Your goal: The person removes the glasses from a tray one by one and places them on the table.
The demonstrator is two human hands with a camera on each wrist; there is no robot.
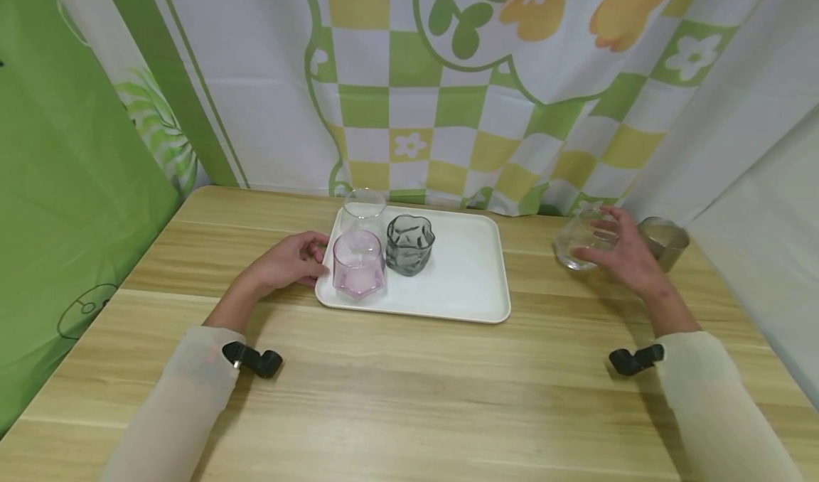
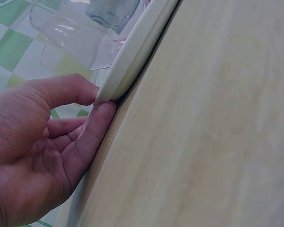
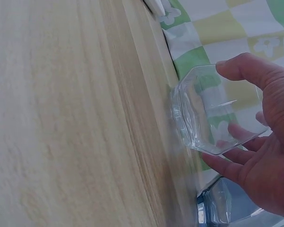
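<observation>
My left hand (image 1: 293, 260) pinches the left rim of a white tray (image 1: 461, 269); the left wrist view has its thumb and a finger at the rim (image 2: 128, 71). On the tray's left part stand a pink-tinted glass (image 1: 358, 272), a clear glass (image 1: 363, 205) behind it and a wavy grey glass (image 1: 409, 247) beside them. At the right, my right hand (image 1: 623, 251) holds a clear faceted glass (image 3: 203, 111), thumb on one side and fingers round the other. Whether its base touches the table cannot be told.
A smoky tinted glass (image 1: 668, 240) stands just right of my right hand, partly hidden by it. The wooden table (image 1: 416, 389) ends against a checked, flowered curtain (image 1: 441, 112). A green cloth (image 1: 64, 183) hangs at the left.
</observation>
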